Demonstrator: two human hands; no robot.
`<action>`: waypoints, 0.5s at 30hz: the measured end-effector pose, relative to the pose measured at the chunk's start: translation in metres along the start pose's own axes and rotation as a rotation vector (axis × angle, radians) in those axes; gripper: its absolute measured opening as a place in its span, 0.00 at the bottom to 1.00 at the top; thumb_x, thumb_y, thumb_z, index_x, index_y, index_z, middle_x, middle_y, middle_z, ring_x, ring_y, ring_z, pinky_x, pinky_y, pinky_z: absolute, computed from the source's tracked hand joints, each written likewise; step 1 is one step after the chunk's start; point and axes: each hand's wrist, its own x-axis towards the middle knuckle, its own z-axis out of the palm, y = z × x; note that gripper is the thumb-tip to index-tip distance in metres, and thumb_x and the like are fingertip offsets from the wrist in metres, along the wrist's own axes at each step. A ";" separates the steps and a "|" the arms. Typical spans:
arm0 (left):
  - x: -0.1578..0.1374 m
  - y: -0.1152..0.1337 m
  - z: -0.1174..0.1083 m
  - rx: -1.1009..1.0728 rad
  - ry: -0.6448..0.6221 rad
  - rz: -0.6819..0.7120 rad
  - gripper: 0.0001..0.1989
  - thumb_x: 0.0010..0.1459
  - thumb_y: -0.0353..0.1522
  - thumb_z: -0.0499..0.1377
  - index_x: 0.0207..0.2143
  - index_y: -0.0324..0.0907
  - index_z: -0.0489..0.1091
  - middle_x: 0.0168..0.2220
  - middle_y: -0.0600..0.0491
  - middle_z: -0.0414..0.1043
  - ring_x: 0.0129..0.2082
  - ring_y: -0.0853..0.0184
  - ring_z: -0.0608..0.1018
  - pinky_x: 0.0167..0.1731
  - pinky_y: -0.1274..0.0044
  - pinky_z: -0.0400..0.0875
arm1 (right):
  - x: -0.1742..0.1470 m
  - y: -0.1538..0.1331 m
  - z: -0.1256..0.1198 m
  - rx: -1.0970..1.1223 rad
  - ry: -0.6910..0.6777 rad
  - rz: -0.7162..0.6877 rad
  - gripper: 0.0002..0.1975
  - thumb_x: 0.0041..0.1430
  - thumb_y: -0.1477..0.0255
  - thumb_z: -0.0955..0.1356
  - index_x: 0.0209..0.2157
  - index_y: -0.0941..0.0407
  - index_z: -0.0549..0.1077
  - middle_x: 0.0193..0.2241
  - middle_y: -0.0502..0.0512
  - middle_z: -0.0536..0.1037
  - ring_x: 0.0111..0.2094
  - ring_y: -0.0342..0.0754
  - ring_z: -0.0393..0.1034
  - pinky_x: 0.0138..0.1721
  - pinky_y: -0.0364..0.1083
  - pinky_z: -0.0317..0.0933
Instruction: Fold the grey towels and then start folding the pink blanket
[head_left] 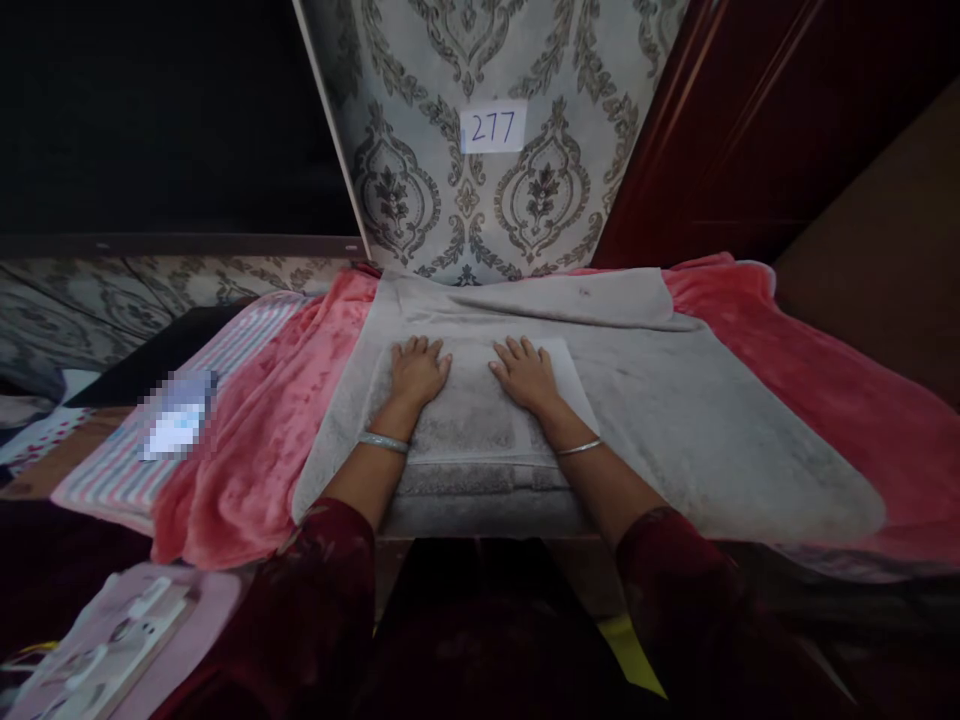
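My left hand (pixel 418 368) lies palm down, fingers spread, on the upper left part of a folded grey towel (pixel 472 425). Level with it, my right hand (pixel 526 372) presses flat on the upper right part, its fingers also apart. The folded towel is roughly rectangular, with a paler band near its front edge. Beneath it a larger light grey cloth (pixel 660 430) is spread out, its far edge turned over in a loose fold. Neither hand grips anything.
A red plush blanket (pixel 262 440) shows on both sides under the grey cloth. On the left are a striped cloth (pixel 127 470) and a pixelated object (pixel 178 418). A white power strip (pixel 124 650) sits lower left. A dark screen (pixel 172 120) stands behind.
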 end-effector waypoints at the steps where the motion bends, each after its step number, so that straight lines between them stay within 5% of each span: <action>1: -0.001 -0.002 0.000 0.006 -0.002 -0.033 0.30 0.70 0.42 0.42 0.66 0.39 0.64 0.67 0.39 0.62 0.69 0.49 0.61 0.67 0.52 0.50 | -0.001 0.001 0.000 0.006 0.000 0.006 0.29 0.73 0.57 0.54 0.70 0.51 0.59 0.72 0.57 0.55 0.72 0.60 0.44 0.68 0.64 0.44; 9: -0.001 -0.022 -0.017 -0.033 -0.239 0.001 0.32 0.70 0.45 0.41 0.71 0.40 0.53 0.74 0.41 0.47 0.74 0.54 0.50 0.70 0.57 0.44 | -0.007 0.023 0.000 0.047 -0.024 0.010 0.29 0.73 0.58 0.55 0.70 0.52 0.59 0.72 0.60 0.52 0.72 0.60 0.43 0.68 0.67 0.40; 15: -0.056 -0.019 -0.038 0.002 -0.197 0.022 0.30 0.69 0.44 0.46 0.69 0.41 0.58 0.72 0.40 0.52 0.73 0.50 0.52 0.69 0.49 0.42 | -0.042 0.001 -0.017 0.066 -0.105 0.042 0.30 0.72 0.60 0.56 0.70 0.54 0.58 0.73 0.63 0.50 0.73 0.62 0.42 0.67 0.69 0.43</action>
